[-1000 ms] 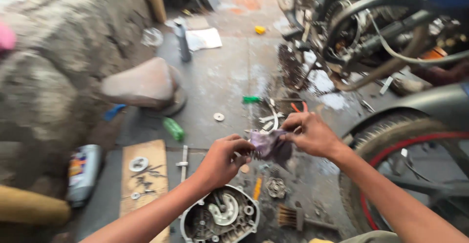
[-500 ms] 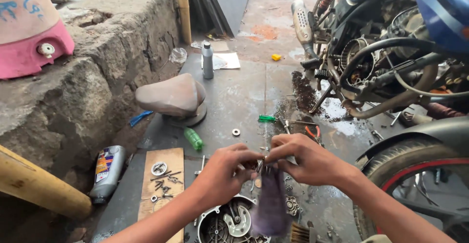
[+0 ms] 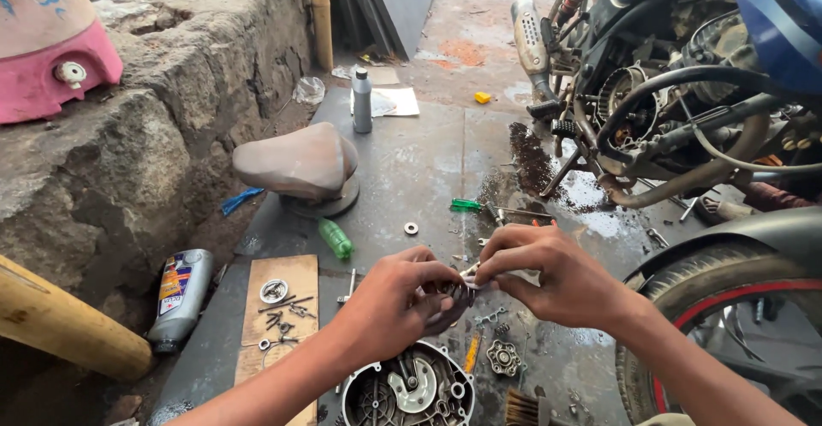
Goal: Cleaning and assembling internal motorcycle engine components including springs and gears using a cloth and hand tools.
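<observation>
My left hand (image 3: pixel 396 299) and my right hand (image 3: pixel 548 274) meet over the wet floor, both pinching a small dark metal part (image 3: pixel 451 294) between the fingertips. The part is mostly hidden by my fingers. Directly below the hands lies an open round engine cover (image 3: pixel 409 389) with gears inside. A small sprocket-like piece (image 3: pixel 503 357) and an orange-handled tool (image 3: pixel 472 352) rest on the floor beside it.
A cardboard sheet (image 3: pixel 278 310) with several bolts and washers lies left. An oil bottle (image 3: pixel 181 293) leans near the stone wall (image 3: pixel 128 152). A motorcycle (image 3: pixel 685 83) stands right, its tyre (image 3: pixel 719 306) close. A brown seat (image 3: pixel 297 165), green screwdriver (image 3: pixel 467 206) and grey bottle (image 3: pixel 362 101) lie farther off.
The cloth that hung between my hands is no longer visible. My hands have drawn close together on the small part, and the view has tilted up slightly.
</observation>
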